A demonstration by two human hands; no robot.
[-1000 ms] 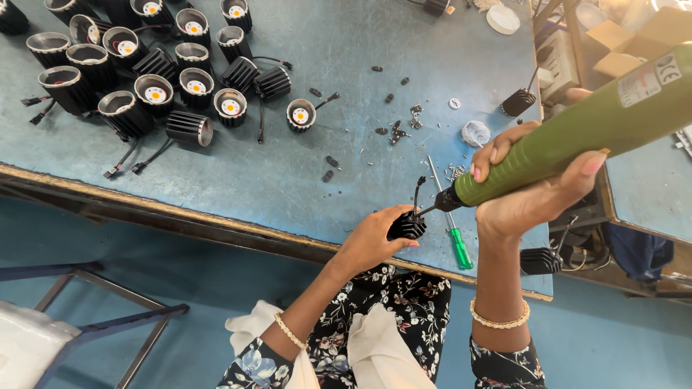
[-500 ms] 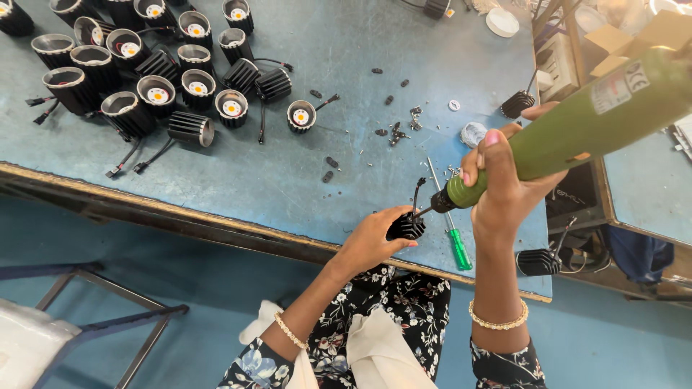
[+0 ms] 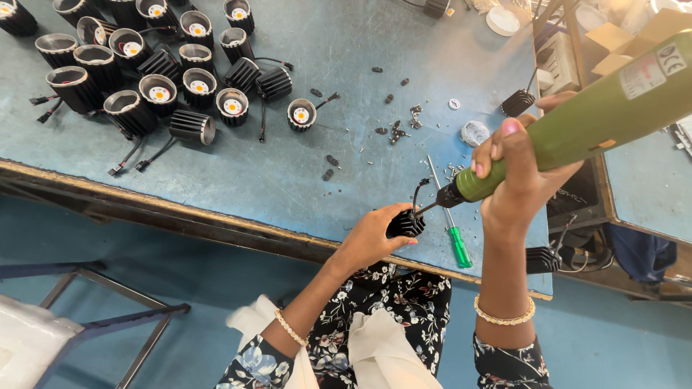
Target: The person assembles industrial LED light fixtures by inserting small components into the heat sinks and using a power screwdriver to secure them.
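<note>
My left hand [image 3: 371, 238] grips a small black finned lamp housing [image 3: 406, 224] at the near edge of the blue-topped table [image 3: 288, 180]. A black wire [image 3: 417, 191] sticks up from the housing. My right hand [image 3: 515, 180] holds a green electric screwdriver [image 3: 591, 119], tilted down to the left, with its bit tip touching the top of the housing. A hand screwdriver with a green handle [image 3: 459, 245] lies on the table just right of the housing.
A cluster of several black finned lamp housings [image 3: 158, 79] with wires fills the table's far left. Loose screws and small black parts [image 3: 396, 133] lie mid-table. Another housing [image 3: 517, 103] sits at the right edge. A metal stool frame [image 3: 94, 310] stands at lower left.
My right hand has shifted slightly on the electric screwdriver, with its bit still at the housing. My left hand keeps its hold on the housing.
</note>
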